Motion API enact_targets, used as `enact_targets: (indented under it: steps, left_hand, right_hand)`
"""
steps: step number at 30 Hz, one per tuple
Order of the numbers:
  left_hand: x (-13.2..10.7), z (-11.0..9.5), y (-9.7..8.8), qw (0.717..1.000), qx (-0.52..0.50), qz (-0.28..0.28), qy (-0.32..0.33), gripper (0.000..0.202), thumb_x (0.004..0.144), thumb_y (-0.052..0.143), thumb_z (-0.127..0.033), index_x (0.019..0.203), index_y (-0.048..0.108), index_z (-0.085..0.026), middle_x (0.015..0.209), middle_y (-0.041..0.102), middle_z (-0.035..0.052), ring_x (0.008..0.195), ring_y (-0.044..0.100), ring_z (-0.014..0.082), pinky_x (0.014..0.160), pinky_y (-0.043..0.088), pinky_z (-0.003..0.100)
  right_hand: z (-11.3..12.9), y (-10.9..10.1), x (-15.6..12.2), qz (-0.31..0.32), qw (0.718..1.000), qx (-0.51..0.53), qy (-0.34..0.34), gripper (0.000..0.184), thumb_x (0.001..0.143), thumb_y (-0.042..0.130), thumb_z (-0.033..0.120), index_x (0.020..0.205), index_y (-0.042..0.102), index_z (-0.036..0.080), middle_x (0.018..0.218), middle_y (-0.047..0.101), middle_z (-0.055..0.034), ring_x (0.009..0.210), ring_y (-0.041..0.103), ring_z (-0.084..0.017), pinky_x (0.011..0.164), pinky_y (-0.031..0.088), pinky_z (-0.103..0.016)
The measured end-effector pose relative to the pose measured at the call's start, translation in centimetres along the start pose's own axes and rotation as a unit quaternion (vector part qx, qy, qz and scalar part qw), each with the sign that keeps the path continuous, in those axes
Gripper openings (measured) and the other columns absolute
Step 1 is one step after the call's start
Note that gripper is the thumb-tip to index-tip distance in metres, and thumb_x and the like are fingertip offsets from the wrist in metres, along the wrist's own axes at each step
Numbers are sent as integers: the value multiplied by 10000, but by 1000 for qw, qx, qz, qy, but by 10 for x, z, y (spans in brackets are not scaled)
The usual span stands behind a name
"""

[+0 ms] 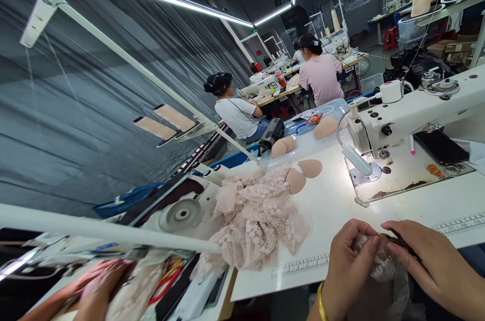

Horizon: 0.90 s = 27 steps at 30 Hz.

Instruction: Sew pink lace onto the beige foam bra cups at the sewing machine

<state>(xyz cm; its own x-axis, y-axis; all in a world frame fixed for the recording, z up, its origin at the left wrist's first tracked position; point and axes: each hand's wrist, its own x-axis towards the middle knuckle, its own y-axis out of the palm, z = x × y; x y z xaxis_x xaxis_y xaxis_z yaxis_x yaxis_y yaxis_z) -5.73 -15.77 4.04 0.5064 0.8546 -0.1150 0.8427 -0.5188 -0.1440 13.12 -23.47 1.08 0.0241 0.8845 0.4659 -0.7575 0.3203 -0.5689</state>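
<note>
At the front edge of the sewing table, my left hand (350, 265) pinches a piece of pale lace fabric (382, 268) between thumb and fingers. The fabric hangs down below the table edge. My right hand (432, 258) is closed around dark thread snips (403, 245), mostly hidden by the fingers, whose tip points at the lace near my left thumb. A heap of beige lace pieces (257, 215) lies on the table to the left. Two beige bra cups (295, 181) lie at the heap's far side.
A lit sewing machine (379, 129) stands beyond my hands, with a phone (441, 147) on its bed. More cups (283, 147) lie near a clear plastic tray (335, 108). At lower left are a co-worker's hands (100, 280). A white pole (113, 230) crosses there. Other people sit farther back.
</note>
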Motion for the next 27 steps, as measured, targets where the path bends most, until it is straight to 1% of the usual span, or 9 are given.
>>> enact_targets:
  steps: [2,3,6,10,16,20,24,27]
  left_hand:
    - [0,0,1,999,-38,14,-9,360,936,735,-527,946,636,-181,761,726,37,693,651,163,693,518,268]
    - [-1,-1,2,999,-50,17,-9,359,939,734,-525,945,630,-181,763,732,39,699,660,165,706,525,273]
    - [-2,-3,2,998,-52,20,3,335,949,735,-500,936,632,-181,763,724,32,698,652,155,707,521,264]
    - [-1,-1,1,999,-27,12,19,310,954,728,-481,935,655,-181,763,707,24,695,638,152,690,517,258]
    - [0,2,-3,998,38,-7,40,307,937,735,-485,913,710,-180,866,721,58,774,640,179,697,517,269]
    - [-1,-2,-2,997,53,-9,49,233,944,731,-407,900,734,-179,891,717,58,801,640,179,702,505,265]
    - [-1,-2,-2,996,58,-5,60,160,930,727,-327,861,732,-183,884,710,47,814,647,178,733,509,268]
    - [-1,0,-2,996,56,-9,74,117,918,722,-275,848,735,-183,879,705,43,817,652,177,754,514,273]
  right_hand:
    - [0,0,0,-13,997,-55,-58,212,1102,491,258,1285,598,253,873,727,2,727,698,-171,655,540,-288]
    - [0,0,0,-19,994,-77,-76,196,1100,488,233,1259,603,235,822,699,9,682,669,-168,626,514,-291]
    - [-1,1,2,-26,988,-117,-99,183,1098,485,203,1241,600,197,811,680,-3,675,638,-175,626,483,-308]
    - [-2,2,2,-24,986,-125,-108,176,1103,478,190,1230,600,190,825,676,-10,694,631,-174,647,475,-311]
    - [0,2,5,-48,983,-132,-121,168,1098,492,173,1207,621,178,798,668,-6,678,613,-167,646,466,-307]
    - [0,4,4,-59,981,-137,-120,178,1089,509,160,1211,636,177,789,664,-6,671,607,-170,633,457,-313]
    - [-2,8,3,-67,982,-134,-119,191,1098,485,165,1220,629,188,801,677,-14,679,617,-175,636,469,-311]
    - [-4,11,2,-54,983,-128,-116,195,1101,472,159,1235,611,188,817,678,-15,682,618,-171,638,474,-303]
